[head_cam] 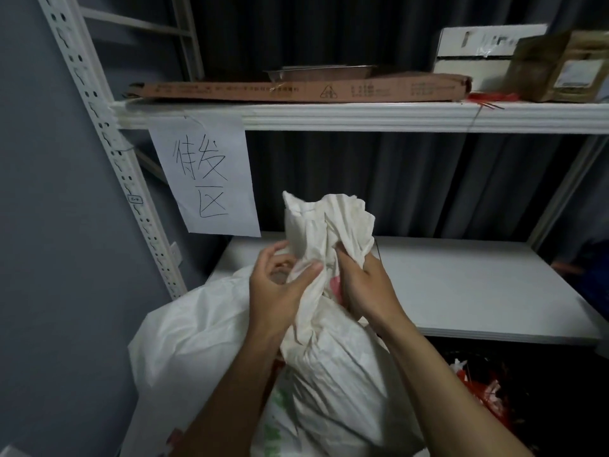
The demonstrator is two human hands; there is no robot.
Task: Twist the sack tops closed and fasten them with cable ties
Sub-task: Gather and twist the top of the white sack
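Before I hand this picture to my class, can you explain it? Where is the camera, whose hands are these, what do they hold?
There is no machine here: one camera sits on a person's head and looks forward and down, so the two bare arms are that person's own. The left hand and the right hand both grip the gathered top of a white sack, which stands in front of a lower shelf. No tie is visibly fastened round it. A second sack lies to its left. A handwritten paper sign hangs from the upper shelf, which carries a flat cardboard box.
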